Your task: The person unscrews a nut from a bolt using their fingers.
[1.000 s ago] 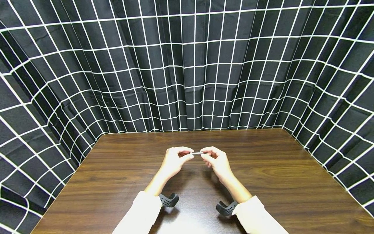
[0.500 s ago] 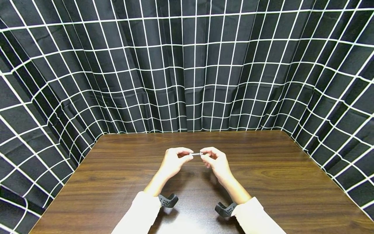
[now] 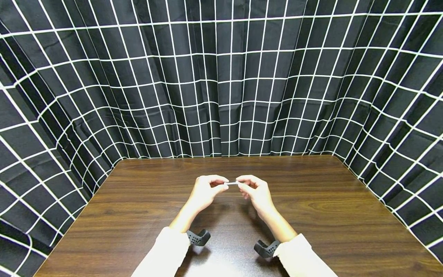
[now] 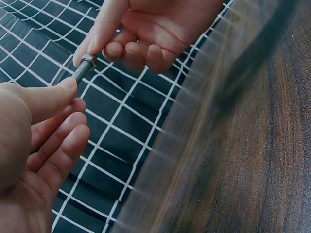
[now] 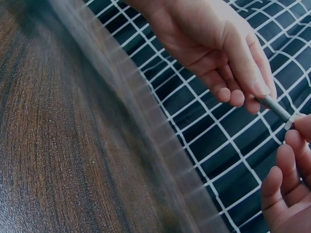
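A threaded metal bolt (image 3: 232, 183) is held level between both hands, above the table. My left hand (image 3: 203, 193) pinches one end of it between thumb and forefinger; that end is covered by the fingertips. At the opposite end, a hex nut (image 4: 89, 58) sits around the thread in the left wrist view. My right hand (image 3: 258, 193) pinches the nut with thumb and forefinger, its other fingers loosely curled below. Seen from the right wrist, the grey thread (image 5: 277, 108) is bare between the two sets of fingertips, and the nut is partly hidden.
The brown wood-grain table (image 3: 311, 215) spreads beneath both arms. Black curtains (image 3: 228, 88) with a white grid surround its back and sides. Each wrist carries a dark bracket (image 3: 199, 237), and white sleeves cover the forearms.
Both hands stay nearly in place around the bolt. The right fingertips have shifted slightly at the nut. The head view has tilted a little, so the table edge sits lower.
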Motion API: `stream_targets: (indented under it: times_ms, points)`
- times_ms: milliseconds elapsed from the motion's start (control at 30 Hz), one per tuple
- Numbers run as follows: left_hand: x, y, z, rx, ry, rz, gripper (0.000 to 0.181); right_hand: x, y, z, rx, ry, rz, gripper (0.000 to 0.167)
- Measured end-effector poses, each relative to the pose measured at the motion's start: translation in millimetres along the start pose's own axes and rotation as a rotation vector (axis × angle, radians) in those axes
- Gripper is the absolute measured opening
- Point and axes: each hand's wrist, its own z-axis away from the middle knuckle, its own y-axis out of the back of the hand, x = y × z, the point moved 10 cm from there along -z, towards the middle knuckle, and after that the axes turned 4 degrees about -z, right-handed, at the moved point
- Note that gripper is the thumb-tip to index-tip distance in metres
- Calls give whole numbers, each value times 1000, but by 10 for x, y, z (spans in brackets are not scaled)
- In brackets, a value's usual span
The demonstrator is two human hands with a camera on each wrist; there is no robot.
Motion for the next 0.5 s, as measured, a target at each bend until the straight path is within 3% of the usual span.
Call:
stream_targets:
  times_ms: [167, 500]
  points:
    - [-9, -17, 3, -6, -1, 7, 13, -3, -9, 4, -2, -8, -2, 18]
    - [-16, -55, -1, -24, 15, 12, 13, 106, 3, 17, 16, -108, 77, 20]
